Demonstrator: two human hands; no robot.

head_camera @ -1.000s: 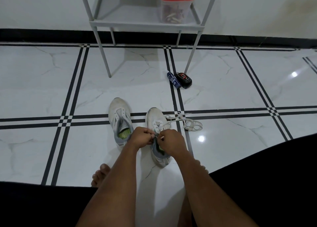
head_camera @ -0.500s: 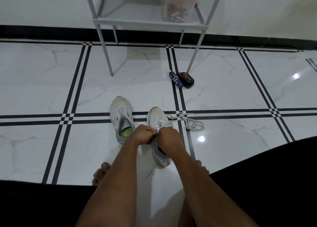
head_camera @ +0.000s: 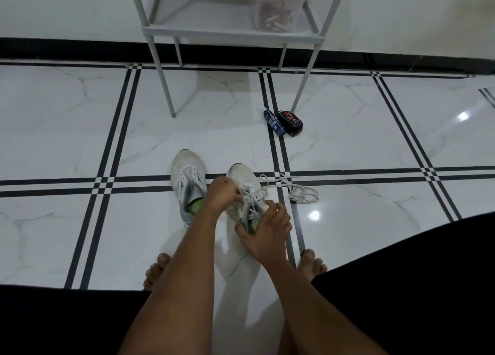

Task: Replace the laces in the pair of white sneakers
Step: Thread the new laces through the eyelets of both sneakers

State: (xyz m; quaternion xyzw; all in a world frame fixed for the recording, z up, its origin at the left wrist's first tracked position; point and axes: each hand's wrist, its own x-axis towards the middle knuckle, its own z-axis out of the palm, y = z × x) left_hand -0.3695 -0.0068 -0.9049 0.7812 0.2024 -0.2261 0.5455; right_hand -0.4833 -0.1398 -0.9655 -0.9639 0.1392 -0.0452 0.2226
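Note:
Two white sneakers stand side by side on the tiled floor. The left sneaker has no lace and shows a green insole. The right sneaker is partly laced. My left hand pinches the lace over the right sneaker's tongue. My right hand grips that sneaker's rear part, its fingers curled around the collar. A loose white lace lies coiled on the floor just right of the right sneaker.
A dark blue packet and a black and red case lie on the floor beyond the sneakers. A grey metal shelf stands behind, holding a clear box with a red lid. My bare feet flank my arms.
My hands were together above the right sneaker's tongue. Now the left hand has moved up and forward with the lace, and the right hand has dropped back onto the sneaker's collar.

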